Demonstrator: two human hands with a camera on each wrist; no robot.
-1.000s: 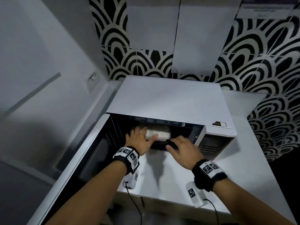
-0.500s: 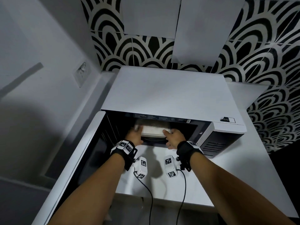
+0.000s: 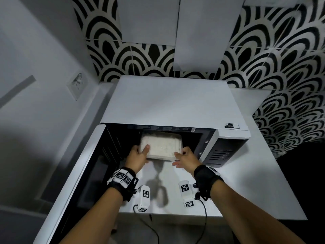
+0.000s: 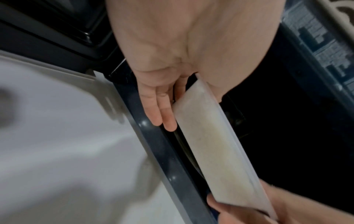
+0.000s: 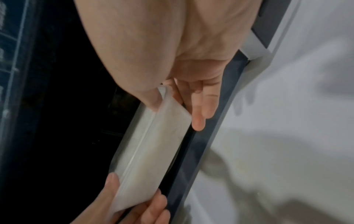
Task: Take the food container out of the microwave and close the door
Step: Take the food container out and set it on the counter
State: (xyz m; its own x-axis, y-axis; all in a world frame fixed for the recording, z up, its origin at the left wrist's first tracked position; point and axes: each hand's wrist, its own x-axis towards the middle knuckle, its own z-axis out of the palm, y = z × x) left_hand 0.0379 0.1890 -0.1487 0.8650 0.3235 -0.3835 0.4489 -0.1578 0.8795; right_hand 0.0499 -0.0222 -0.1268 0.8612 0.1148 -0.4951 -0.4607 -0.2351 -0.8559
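A pale rectangular food container (image 3: 161, 146) with a translucent lid sits half out of the dark mouth of the white microwave (image 3: 172, 101). My left hand (image 3: 139, 155) holds its left end, thumb on the lid and fingers (image 4: 162, 112) underneath. My right hand (image 3: 184, 156) holds the right end the same way, thumb on the lid's edge, fingers (image 5: 201, 112) below. In both wrist views the container (image 4: 214, 144) (image 5: 153, 148) hangs just above the microwave's dark front sill. The microwave door (image 3: 73, 175) stands swung wide open to the left.
The microwave stands on a white counter (image 3: 246, 182) whose front edge lies near my wrists. A grey wall (image 3: 35, 103) with a socket (image 3: 77, 85) is close behind the open door. Black-and-white patterned tiles (image 3: 272, 59) back the counter.
Both hands reached into the microwave, took hold of the container's two ends and drew it toward the front opening. The lid now shows plainly between my hands.
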